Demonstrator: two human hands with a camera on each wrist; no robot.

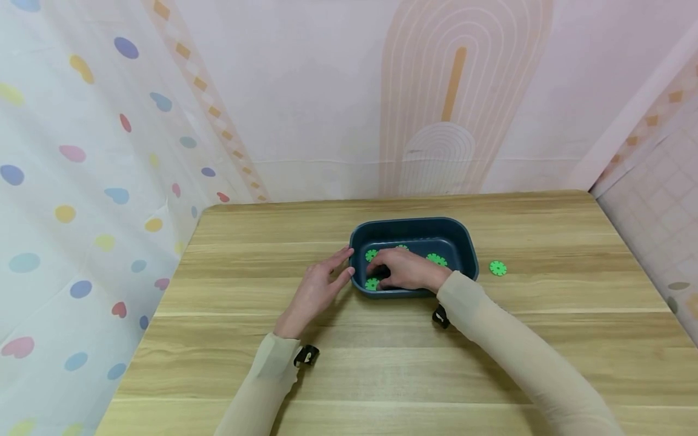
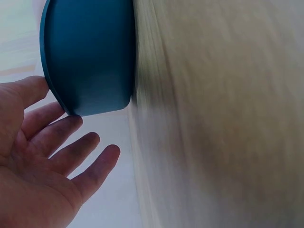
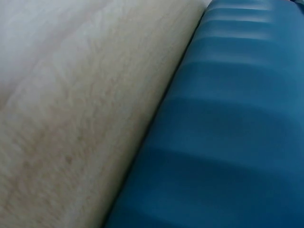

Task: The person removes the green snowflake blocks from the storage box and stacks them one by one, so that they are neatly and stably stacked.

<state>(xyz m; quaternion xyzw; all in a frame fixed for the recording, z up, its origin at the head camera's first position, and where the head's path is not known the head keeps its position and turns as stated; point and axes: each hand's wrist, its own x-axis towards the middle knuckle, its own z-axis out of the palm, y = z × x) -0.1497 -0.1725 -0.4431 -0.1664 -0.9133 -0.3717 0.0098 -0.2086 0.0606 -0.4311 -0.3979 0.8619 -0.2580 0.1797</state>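
Observation:
A dark blue rectangular basin sits on the wooden table with several green notched discs in it. My left hand is at its left end, fingers extended and fingertips at the rim. In the left wrist view, the thumb and the nearest fingers of that hand meet the edge of the basin. Over the near wall, my right hand reaches down inside, thumb and fingers apart. Close to its thumb lies a green disc. The right wrist view shows only the basin's outer wall and the table.
One green disc lies on the wooden table just right of the basin. A patterned curtain hangs behind the table's far edge and along its left side. Each wrist wears a black strap.

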